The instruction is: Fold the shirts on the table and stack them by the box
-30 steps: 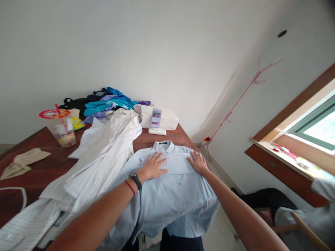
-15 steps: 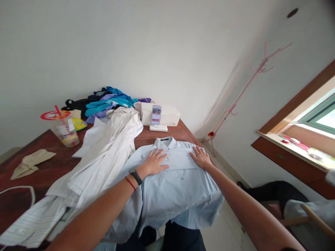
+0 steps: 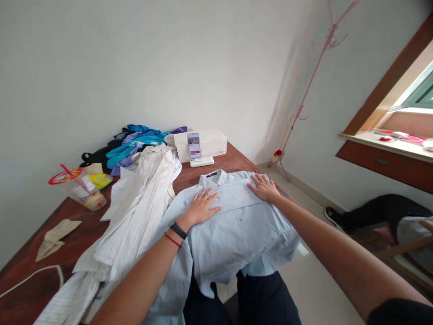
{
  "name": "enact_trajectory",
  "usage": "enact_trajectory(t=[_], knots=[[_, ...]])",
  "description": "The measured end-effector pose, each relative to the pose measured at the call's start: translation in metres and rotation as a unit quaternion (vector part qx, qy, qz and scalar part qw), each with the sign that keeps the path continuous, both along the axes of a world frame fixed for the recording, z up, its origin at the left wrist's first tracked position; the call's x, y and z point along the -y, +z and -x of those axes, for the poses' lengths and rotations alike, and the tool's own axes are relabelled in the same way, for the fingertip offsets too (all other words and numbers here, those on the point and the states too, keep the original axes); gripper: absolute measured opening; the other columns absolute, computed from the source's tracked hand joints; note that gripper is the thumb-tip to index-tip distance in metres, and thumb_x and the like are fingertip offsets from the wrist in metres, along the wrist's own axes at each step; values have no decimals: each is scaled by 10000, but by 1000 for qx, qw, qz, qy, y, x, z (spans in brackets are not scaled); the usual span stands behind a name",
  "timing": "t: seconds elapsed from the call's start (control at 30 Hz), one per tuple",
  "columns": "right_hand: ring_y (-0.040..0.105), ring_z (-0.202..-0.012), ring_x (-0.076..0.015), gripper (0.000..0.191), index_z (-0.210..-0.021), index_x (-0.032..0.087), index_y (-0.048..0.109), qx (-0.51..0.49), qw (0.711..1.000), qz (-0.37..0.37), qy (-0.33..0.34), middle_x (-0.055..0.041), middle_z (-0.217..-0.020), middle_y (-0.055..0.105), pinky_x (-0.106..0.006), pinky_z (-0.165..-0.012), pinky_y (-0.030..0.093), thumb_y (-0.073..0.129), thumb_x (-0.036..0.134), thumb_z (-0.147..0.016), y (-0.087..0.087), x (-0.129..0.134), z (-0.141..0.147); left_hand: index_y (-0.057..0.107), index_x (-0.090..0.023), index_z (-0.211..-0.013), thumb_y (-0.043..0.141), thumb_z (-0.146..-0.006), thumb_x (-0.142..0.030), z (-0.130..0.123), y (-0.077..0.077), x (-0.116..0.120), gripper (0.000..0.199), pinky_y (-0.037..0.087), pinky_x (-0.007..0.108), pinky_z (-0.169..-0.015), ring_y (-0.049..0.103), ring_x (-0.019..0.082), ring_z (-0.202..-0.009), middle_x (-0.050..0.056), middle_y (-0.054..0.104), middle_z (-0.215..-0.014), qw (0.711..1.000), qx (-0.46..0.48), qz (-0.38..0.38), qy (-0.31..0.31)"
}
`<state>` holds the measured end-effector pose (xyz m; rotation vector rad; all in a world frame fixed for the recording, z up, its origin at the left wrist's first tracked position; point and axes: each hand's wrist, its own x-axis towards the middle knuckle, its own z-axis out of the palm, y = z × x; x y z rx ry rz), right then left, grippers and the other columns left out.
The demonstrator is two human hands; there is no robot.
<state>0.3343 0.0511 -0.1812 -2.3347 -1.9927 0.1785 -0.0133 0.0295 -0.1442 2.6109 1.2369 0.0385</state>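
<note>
The person's left hand (image 3: 203,206) lay flat on a light blue shirt (image 3: 226,239), fingers spread, gripping nothing. The right hand (image 3: 264,188) pressed just as flatly near the shirt's far right corner, loose and with nothing clasped in it. Between the two, a straight line crossed the cloth below the collar (image 3: 214,178), which pointed away from the person and showed a dark label inside. I saw the shirt spread on the near part of the wooden table (image 3: 237,155), its lower part drooping over the edge towards the person's dark trousers (image 3: 267,300). A black wristband (image 3: 177,230) and a red cord (image 3: 172,239) circled the left wrist.

Just left of the shirt stretched a white striped garment (image 3: 135,212), and beyond it a heap of blue, purple and black clothes (image 3: 138,142) lay near the wall. A white box (image 3: 216,143) stood past the collar, a small white stand (image 3: 202,161) in front of it. Farther left were a clear cup (image 3: 86,194) with a red straw and a crumpled beige cloth (image 3: 57,237). Over on the right, near a pink coat rack (image 3: 309,85), another person's dark-clad leg (image 3: 375,214) stretched out below a drawer (image 3: 382,160)
</note>
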Motion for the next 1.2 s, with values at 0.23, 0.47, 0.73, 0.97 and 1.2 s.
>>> enact_trajectory(t=[0.23,0.47,0.73,0.97,1.2], knots=[[83,-1560,-349,848,-1616,270,244,-2,1000,-9,1,-36,-1705,134,-617,-1220,144,126,768,-940,-1,0,-1,282,-269,-1606,353,-994,-667,1,2,1,734,140,548,-1247,92,325,-1562,67,116,-1701,1000,5,3,-2],[102,-1557,-349,842,-1616,264,247,-1,1000,-13,3,-41,-1703,146,-619,-1218,150,125,758,-945,0,1,0,316,-266,-1593,370,-993,-659,1,6,3,719,140,544,-1246,107,321,-1561,74,141,-1698,1000,10,6,2],[110,-1557,-341,838,-1616,261,244,14,1000,-6,7,-50,-1701,161,-597,-1222,160,108,747,-947,-2,0,-2,312,-243,-1596,378,-1001,-640,-1,5,6,718,133,541,-1248,104,319,-1561,91,146,-1696,1000,8,5,7],[104,-1557,-346,853,-1616,255,237,22,1000,-1,6,-54,-1705,140,-610,-1216,158,97,757,-941,-7,-2,-5,301,-250,-1598,379,-981,-678,1,0,6,755,116,536,-1252,69,320,-1565,81,111,-1704,1000,21,5,10],[96,-1558,-344,839,-1617,260,240,23,1000,-3,5,-53,-1705,136,-604,-1217,152,112,751,-949,-5,-1,-3,364,-269,-1572,361,-978,-691,5,-8,4,729,121,596,-1240,110,349,-1557,87,195,-1690,997,58,-15,48]])
